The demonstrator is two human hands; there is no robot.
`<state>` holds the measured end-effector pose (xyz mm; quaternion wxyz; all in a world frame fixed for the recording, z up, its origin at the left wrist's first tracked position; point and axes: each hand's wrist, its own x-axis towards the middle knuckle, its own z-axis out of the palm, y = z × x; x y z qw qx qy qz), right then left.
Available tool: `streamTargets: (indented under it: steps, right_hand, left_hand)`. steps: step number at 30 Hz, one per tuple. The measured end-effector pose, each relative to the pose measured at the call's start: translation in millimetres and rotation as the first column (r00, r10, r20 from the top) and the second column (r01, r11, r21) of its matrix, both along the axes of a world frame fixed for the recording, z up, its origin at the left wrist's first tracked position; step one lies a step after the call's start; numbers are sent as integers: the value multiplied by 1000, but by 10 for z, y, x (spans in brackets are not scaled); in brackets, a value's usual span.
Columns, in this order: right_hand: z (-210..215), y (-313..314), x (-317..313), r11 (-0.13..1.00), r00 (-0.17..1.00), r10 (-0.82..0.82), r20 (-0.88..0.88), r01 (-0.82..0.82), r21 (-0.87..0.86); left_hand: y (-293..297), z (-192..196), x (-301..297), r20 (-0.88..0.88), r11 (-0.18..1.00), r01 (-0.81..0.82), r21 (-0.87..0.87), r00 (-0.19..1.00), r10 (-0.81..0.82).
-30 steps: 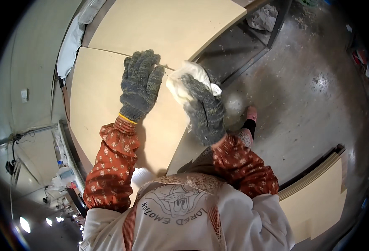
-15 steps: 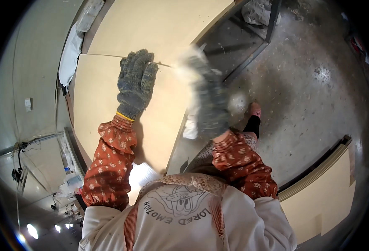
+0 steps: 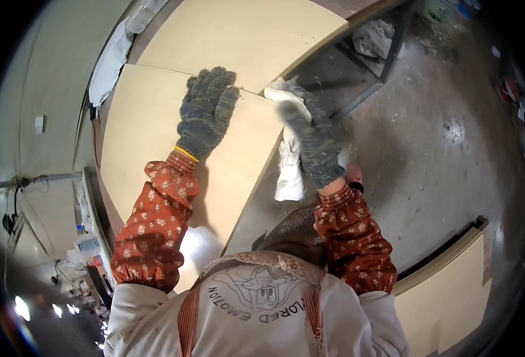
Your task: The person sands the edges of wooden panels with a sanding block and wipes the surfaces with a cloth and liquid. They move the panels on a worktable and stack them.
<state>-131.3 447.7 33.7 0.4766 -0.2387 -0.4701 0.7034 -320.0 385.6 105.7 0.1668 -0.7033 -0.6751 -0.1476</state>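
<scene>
My left hand [image 3: 206,113], in a dark grey knitted glove, lies flat on the pale near board [image 3: 143,131], fingers stretched toward its far edge. Nothing is held in it. My right hand [image 3: 313,140], gloved the same way, is closed on a white cloth [image 3: 290,169] at that board's far right corner. The cloth's upper part sits by the corner, and its loose end hangs down beyond the right edge. Slight motion blur covers the right fingers. Past a narrow seam lies a second pale board [image 3: 238,41].
A dark metal frame [image 3: 387,59] stands right of the boards, with a crumpled plastic bag [image 3: 374,39] inside it. More pale boards [image 3: 447,291] are stacked at the lower right. White wrapped material [image 3: 107,68] runs along the left edge. Concrete floor [image 3: 429,160] spreads to the right.
My right hand and the cloth, strongly blurred before, appear sharper and slightly further right in the picture. The whole view has shifted a little. My left hand still rests flat on the near board.
</scene>
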Motion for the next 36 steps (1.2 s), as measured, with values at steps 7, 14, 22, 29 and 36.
streamTargets:
  steps: [7,14,22,29,36]
  right_hand:
    - [35,520,256,727,742,275,612,-577,373]
    - [586,843,43,477,289,457,841,-878,43]
    - [294,704,225,509,447,774,448,-860,-20]
    - [547,249,1036,422,283,709,646,-904,-68]
    - [550,-270,1127,447,419,826,377,-894,15]
  left_hand:
    - [-769,171,375,-55,998,17,-63,998,-21]
    - [-2203,257,1205,55,904,-286,-318,946,319]
    - [-2397,224,1395,-97,848,-393,-356,918,385]
    - [-2935,195,1490,19,894,-205,-397,973,232]
    - [-3387,185,1010,-60,886,-235,-399,971,231]
